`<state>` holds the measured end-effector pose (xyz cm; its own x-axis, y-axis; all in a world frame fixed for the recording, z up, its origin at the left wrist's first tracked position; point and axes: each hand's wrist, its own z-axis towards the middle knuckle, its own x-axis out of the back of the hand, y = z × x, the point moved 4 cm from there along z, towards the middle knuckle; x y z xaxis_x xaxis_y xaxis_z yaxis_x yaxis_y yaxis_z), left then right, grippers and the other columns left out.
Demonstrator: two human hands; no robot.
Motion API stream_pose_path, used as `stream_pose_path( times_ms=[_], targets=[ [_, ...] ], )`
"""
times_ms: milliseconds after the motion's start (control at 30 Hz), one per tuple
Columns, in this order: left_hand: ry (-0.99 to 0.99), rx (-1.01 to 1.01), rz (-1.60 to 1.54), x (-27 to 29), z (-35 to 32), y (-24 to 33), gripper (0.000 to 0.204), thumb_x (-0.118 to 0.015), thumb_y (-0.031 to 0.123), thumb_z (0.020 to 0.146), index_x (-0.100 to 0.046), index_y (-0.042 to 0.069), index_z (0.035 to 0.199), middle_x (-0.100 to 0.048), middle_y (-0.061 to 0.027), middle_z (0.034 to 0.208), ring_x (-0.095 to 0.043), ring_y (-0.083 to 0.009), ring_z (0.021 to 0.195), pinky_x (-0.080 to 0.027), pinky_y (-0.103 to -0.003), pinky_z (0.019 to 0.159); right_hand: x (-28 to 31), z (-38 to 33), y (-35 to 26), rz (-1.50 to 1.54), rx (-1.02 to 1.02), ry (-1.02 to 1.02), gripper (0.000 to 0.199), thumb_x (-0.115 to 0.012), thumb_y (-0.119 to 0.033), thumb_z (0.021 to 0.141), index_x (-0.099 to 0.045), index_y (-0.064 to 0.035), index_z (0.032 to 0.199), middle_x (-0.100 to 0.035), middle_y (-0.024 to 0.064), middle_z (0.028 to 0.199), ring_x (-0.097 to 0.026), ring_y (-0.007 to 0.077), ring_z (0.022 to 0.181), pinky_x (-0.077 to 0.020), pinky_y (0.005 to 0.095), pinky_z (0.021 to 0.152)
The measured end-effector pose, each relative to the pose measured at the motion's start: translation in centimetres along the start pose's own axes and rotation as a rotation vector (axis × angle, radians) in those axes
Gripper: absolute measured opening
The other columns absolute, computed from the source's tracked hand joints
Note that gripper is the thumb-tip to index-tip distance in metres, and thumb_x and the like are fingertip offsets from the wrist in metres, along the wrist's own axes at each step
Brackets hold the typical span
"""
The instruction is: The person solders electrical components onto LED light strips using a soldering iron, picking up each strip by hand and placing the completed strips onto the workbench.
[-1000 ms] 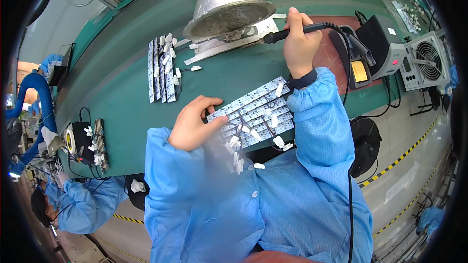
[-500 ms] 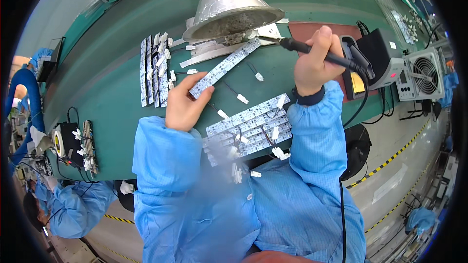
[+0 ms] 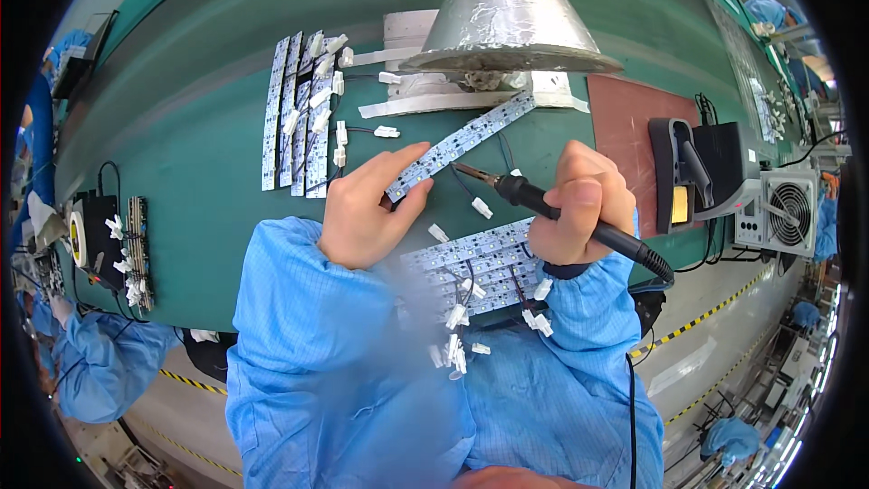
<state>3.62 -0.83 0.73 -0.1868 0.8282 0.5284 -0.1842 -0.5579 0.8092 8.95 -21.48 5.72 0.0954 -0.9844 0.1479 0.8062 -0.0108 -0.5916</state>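
My left hand (image 3: 367,208) pinches the near end of a long white LED strip board (image 3: 471,138) that lies slanted on the green bench (image 3: 181,109) under a silver fume hood (image 3: 509,14). A black soldering iron (image 3: 543,206) sits in the grip of my right hand (image 3: 579,204), its tip pointing left, close to the strip near my left fingers. A stack of similar strip boards with white connectors and wires (image 3: 480,263) lies at the bench edge between my blue sleeves.
More strip boards with white connectors (image 3: 303,109) lie at the back left. A brown mat (image 3: 625,122), a soldering station with iron holder (image 3: 692,172) and a small fan (image 3: 787,217) stand to the right. A co-worker's blue sleeve (image 3: 100,362) shows at lower left.
My left hand took one strip from the near stack and carried it forward under the hood. My right hand brought the iron from the far right down toward the strip.
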Motion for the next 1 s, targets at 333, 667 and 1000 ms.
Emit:
stream_pose_path(
  times_ms=[333,667,1000],
  targets=[
    [0.011,-0.037,0.017,-0.08,0.12,-0.10,0.039,-0.074,0.005,0.078,-0.067,0.007,0.116,-0.065,-0.0087,0.079,-0.053,-0.0172,0.047,-0.044,-0.030,0.044,-0.41,-0.03,0.33,-0.004,-0.010,-0.001,0.033,-0.053,-0.009,0.095,-0.036,-0.0030,0.066,-0.038,0.0053,0.053,-0.034,0.0177,0.042,-0.0237,0.0328,0.040],
    [0.011,-0.035,-0.013,-0.21,-0.08,-0.29,0.040,-0.074,0.000,0.079,-0.067,0.004,0.119,-0.064,-0.0046,0.079,-0.048,-0.0061,0.053,-0.037,-0.022,0.045,-0.33,-0.14,0.37,0.022,-0.030,-0.013,0.033,-0.052,-0.007,0.094,-0.035,-0.0035,0.066,-0.038,0.0048,0.053,-0.033,0.0176,0.042,-0.0236,0.0328,0.041],
    [0.020,-0.031,-0.010,-0.15,-0.05,-0.08,0.041,-0.075,0.000,0.078,-0.067,0.005,0.118,-0.065,-0.0047,0.079,-0.047,-0.0065,0.053,-0.036,-0.023,0.046,-0.33,-0.08,0.54,0.050,-0.039,-0.029,0.031,-0.052,-0.005,0.094,-0.037,-0.0027,0.067,-0.040,0.0050,0.053,-0.034,0.0175,0.042,-0.0238,0.0327,0.040]
  ],
)
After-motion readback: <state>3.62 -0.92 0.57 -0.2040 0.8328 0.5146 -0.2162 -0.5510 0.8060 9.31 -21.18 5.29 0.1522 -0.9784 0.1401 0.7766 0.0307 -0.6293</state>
